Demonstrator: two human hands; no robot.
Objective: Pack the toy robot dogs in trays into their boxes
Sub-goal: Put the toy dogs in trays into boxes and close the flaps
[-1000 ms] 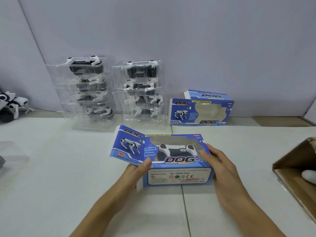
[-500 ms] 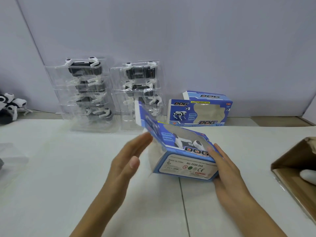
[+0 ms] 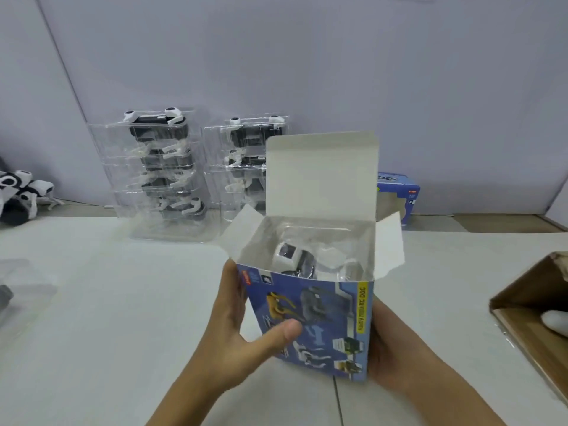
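Blue box [image 3: 310,327] held upright at centre above desk [image 3: 107,302], flaps open, trayed dog [image 3: 289,255] inside, left hand [image 3: 236,330] clamped on left side, right hand [image 3: 388,348] clamped on right, tray stacks [image 3: 159,173] far left.

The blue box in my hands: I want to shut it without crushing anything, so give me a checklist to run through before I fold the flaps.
1. Box held firmly: ok. The left hand and right hand grip the blue box on either side.
2. Box upright, open end up: ok.
3. Toy dog and its clear tray below the rim: ok, as far as the view shows.
4. Top lid clear to fold: ok, it stands straight up.
5. Side flaps tucked in first: not ok, both splay outward.
6. Bottom end closed: cannot tell, hidden.
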